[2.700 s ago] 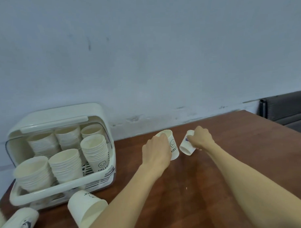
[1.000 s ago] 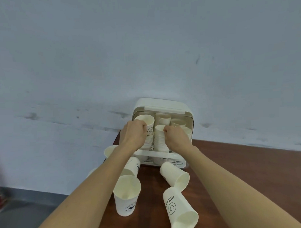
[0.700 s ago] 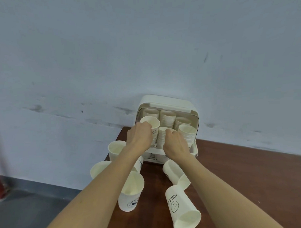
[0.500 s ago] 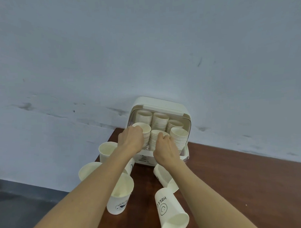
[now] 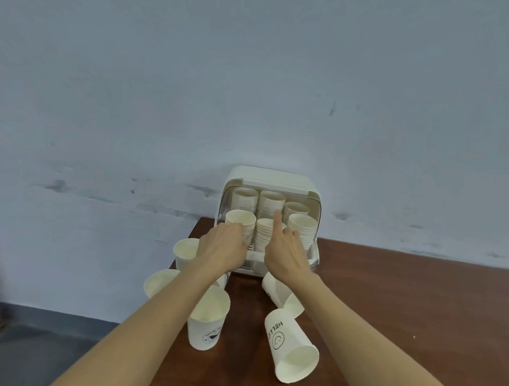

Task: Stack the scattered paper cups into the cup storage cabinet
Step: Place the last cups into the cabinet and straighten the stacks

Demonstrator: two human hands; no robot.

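Cup storage cabinet (image 5: 271,177) holding six cup stacks, left hand (image 5: 225,248) fingers gripping front-left stack (image 5: 243,225), right hand (image 5: 284,254) forefinger extended.

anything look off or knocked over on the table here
Yes: two paper cups lie tipped on their sides in front of the cup cabinet, the smiley HELLO cup and a plain one behind it. Others nearby stand upright.

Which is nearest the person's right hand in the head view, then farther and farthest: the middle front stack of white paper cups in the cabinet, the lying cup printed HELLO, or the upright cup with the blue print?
From the right hand:
1. Middle front stack of white paper cups, just ahead in the cream plastic cabinet.
2. Lying HELLO cup, behind, under the forearm.
3. Upright blue-print cup, behind, to the left.
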